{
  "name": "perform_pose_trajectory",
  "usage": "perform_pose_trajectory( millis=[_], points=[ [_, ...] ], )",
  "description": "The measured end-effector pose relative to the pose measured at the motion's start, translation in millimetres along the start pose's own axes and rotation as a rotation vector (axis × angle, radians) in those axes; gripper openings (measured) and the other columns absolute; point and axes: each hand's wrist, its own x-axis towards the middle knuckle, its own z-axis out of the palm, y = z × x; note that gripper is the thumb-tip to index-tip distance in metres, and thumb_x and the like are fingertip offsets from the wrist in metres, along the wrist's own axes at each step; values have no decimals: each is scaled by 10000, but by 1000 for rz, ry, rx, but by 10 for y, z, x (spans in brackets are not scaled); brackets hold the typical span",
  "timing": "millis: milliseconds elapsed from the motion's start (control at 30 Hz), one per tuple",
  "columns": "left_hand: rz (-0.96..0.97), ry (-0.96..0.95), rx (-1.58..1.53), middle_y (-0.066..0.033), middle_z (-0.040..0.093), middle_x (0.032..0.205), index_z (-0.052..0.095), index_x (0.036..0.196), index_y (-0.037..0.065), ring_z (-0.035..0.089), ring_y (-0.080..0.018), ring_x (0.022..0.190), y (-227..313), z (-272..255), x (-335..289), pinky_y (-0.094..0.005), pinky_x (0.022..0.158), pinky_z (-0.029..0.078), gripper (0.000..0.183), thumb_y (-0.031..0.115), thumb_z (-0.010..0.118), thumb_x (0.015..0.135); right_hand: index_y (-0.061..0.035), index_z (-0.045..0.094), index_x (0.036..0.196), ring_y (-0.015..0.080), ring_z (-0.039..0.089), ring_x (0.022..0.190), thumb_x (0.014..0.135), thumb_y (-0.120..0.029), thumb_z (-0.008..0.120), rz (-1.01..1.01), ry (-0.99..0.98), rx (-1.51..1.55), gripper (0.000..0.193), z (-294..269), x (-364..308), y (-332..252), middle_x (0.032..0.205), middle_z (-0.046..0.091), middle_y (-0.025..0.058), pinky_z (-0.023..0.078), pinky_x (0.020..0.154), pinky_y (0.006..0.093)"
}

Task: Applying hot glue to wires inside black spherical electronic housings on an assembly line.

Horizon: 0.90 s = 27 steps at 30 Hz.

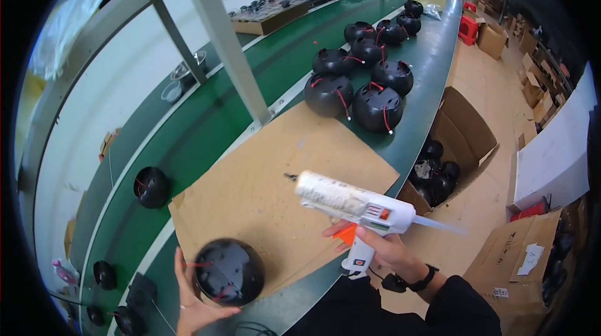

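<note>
At the near-left corner of the cardboard sheet (pixel 250 211), here sits the black shell (pixel 231 271), round and dark, with red wire showing at two spots on its upper face. The left hand (pixel 195 301) has it, fingers curved against its left side, thumb along its near side, spread just as wide as the ball demands. And over the sheet's right-hand part, the right hand (pixel 393 253) is wrapped firmly round the handle of a white glue gun (pixel 338 201), fingers at the orange trigger (pixel 345 233), nozzle aimed left, well apart from the shell! A pale glue stick (pixel 441 225) pokes out behind. Past the sheet's far edge, a cluster of wired shells (pixel 378 109) crowds the green workbench (pixel 410 142); beyond its right edge, an open carton (pixel 471 128) holds more.
</note>
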Motion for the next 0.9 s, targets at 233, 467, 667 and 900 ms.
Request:
perform_pose_trajectory(
  millis=[233, 467, 667, 900],
  points=[
    [177, -117, 172, -185, 367, 1555, 23, 1646, 69, 595, -321, 1305, 310, 465, 1924, -479, 1119, 471, 1549, 313, 1052, 515, 25, 519, 1379, 368, 645, 1237, 1069, -270, 534, -124, 311, 59, 429, -254, -262, 235, 1232, 663, 226, 639, 845, 418],
    [190, 21, 167, -295, 394, 1552, 85, 1601, -37, 436, -392, 1447, -82, 1477, 3225, -438, 1216, 347, 1423, 420, 994, 606, 48, 516, 1340, 407, 676, 1153, 1065, -260, 530, -163, 446, 96, 413, -325, -536, 396, 1197, 661, 258, 663, 746, 403],
    [223, 57, 442, -298, 378, 1559, 180, 1595, -15, 363, -413, 1481, -110, 938, 2848, -471, 1217, 328, 1249, 396, 930, 685, 51, 491, 1321, 397, 692, 1089, 1067, -306, 516, -195, 493, -53, 440, -505, -618, 496, 1107, 650, 234, 658, 630, 362],
    [-265, 811, 1224, -346, 446, 1478, 170, 1584, -76, 470, -440, 1386, -661, -1318, 2468, -469, 1155, 412, 1370, 535, 926, 619, 83, 427, 1424, 379, 694, 1083, 1037, -363, 601, -139, 295, -52, 616, -749, -413, 496, 1249, 636, 279, 654, 700, 386]
  ],
)
